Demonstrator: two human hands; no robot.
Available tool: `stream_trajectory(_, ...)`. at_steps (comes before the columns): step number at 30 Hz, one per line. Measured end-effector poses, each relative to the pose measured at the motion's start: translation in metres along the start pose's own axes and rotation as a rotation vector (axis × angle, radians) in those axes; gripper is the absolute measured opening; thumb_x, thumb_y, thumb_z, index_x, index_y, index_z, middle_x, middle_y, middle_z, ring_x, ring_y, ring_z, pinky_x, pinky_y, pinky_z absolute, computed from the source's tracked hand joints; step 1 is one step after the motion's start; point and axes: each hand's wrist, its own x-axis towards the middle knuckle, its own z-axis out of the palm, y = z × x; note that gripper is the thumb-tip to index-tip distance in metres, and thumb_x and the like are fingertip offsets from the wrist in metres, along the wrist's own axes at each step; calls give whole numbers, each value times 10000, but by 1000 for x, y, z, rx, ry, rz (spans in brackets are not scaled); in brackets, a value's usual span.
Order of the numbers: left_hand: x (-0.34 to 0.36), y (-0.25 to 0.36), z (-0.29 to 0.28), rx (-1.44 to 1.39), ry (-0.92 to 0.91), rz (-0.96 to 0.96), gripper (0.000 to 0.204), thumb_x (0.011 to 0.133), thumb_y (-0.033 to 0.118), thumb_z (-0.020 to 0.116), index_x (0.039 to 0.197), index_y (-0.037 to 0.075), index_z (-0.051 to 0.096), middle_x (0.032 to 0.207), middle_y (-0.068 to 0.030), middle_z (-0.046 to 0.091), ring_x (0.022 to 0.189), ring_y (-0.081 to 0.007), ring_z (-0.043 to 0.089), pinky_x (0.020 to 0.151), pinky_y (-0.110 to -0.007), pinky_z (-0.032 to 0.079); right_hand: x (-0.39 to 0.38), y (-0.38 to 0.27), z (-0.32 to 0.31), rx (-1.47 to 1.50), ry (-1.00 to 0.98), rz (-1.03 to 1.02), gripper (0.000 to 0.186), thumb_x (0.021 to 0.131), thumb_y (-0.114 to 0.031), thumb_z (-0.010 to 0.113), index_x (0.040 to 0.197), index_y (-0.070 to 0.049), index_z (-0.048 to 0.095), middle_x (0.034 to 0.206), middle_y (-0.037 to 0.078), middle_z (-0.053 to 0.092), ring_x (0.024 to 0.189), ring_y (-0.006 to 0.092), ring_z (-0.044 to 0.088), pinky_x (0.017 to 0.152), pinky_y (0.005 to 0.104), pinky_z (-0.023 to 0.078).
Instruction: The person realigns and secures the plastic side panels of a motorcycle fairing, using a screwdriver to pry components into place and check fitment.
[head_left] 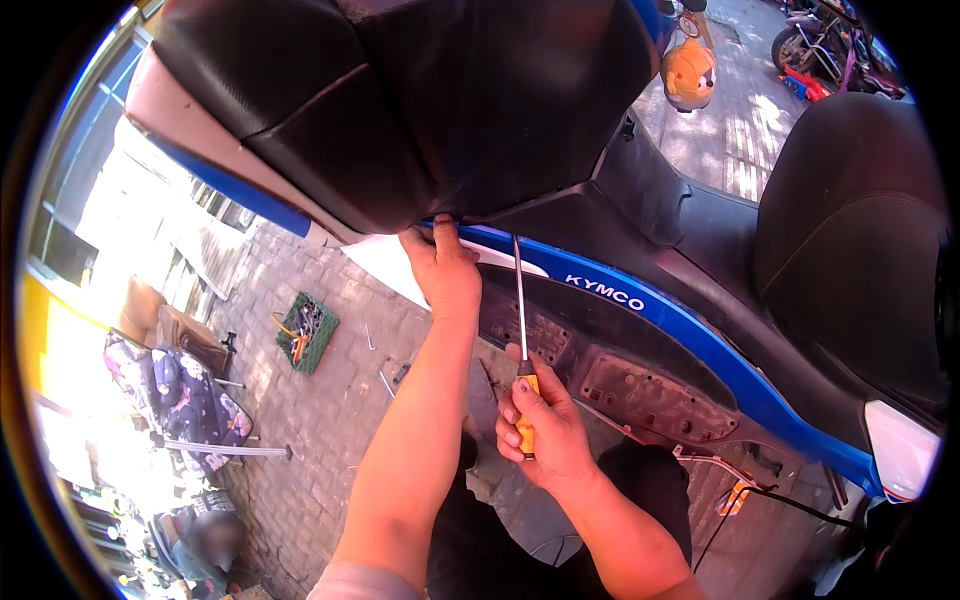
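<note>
A scooter with a black seat stands in front of me, and a blue and white side panel runs below the seat. My left hand grips the upper edge of this panel right under the seat, its fingertips partly hidden in the gap. In my right hand is a screwdriver with a yellow and black handle and a long metal shaft. The shaft points up, and its tip meets the panel's top edge just right of my left hand. My right fingers wrap the handle.
A green tray of tools sits on the brick paving at left. Nearby are a patterned cloth and a metal bar. The dark footboard lies below the panel. An orange round charm hangs beyond the seat. At lower left is another person.
</note>
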Motion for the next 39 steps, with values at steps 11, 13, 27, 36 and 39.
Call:
stream_trajectory(11, -18, 4, -50, 310, -184, -38, 312, 1153, 336, 609, 1057, 50, 530, 832, -54, 645, 744, -137, 662, 662, -299, 569, -6, -3, -6, -398, 97, -162, 533, 1151, -165, 605, 1655, -114, 441, 894, -6, 557, 624, 77, 513, 501, 242, 423)
stream_trajectory(13, -33, -5, -75, 224, -167, 161, 312, 1137, 311, 644, 1061, 19, 565, 903, -71, 668, 816, -148, 676, 791, -300, 561, -6, -5, -8, -452, 106, -157, 512, 1152, -157, 600, 1643, -137, 456, 904, -2, 555, 648, 89, 526, 524, 250, 435)
stream_trajectory(27, -81, -117, -111, 66, 124, -167, 450, 1043, 386, 785, 1186, -6, 616, 1092, -94, 631, 1004, -181, 595, 935, -341, 506, 25, 36, -16, -449, 117, -177, 534, 1159, -219, 604, 1658, -165, 422, 898, 14, 545, 634, 97, 519, 526, 249, 430)
stream_trajectory(36, -105, -134, -103, 193, 37, -191, 621, 1032, 335, 792, 1416, -77, 530, 1311, -171, 573, 1187, -259, 612, 1064, -419, 495, 48, 46, -54, -1155, 380, -389, 524, 1114, -232, 632, 1591, -73, 485, 1249, 259, 697, 1159, 410, 679, 983, 453, 531)
stream_trajectory(39, -128, -116, -97, 221, -34, -162, 582, 1050, 295, 766, 1441, -63, 526, 1377, -173, 546, 1207, -248, 608, 1050, -406, 505, 45, 44, -57, -1183, 411, -406, 518, 1110, -255, 633, 1574, -65, 500, 1308, 296, 716, 1244, 452, 707, 1057, 481, 540)
